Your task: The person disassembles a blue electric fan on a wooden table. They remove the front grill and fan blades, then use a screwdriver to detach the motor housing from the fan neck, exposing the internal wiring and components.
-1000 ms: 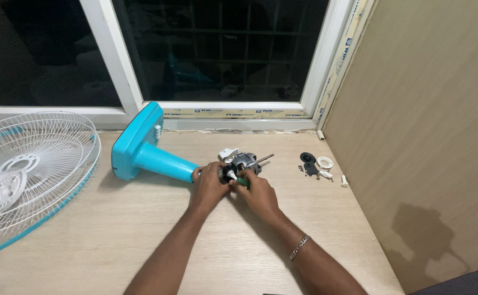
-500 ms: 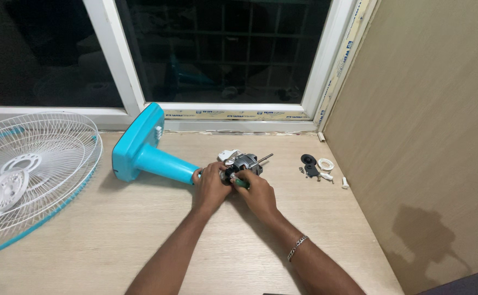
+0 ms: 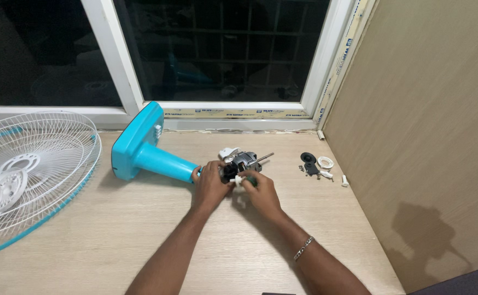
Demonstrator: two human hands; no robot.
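Observation:
A turquoise fan stand point(image 3: 140, 147) lies on its side on the wooden tabletop point(image 3: 113, 235), its base toward the window. At its neck end sits the bare fan motor point(image 3: 243, 162) with a thin shaft pointing right. My left hand point(image 3: 209, 188) grips the neck of the stand just beside the motor. My right hand point(image 3: 261, 194) holds a small tool with a green handle and white tip point(image 3: 242, 179), its tip against the motor's near side. A chain bracelet is on my right wrist.
White wire fan guards point(image 3: 31, 169) with a white blade hub lie at the left. Small loose parts, a black knob, a white ring and screws point(image 3: 316, 165), lie right of the motor. A brown panel wall stands at the right, a dark window behind.
My right hand has drawn slightly right and toward me, so the tool's white tip now shows between my hands. My left hand and the stand have stayed put.

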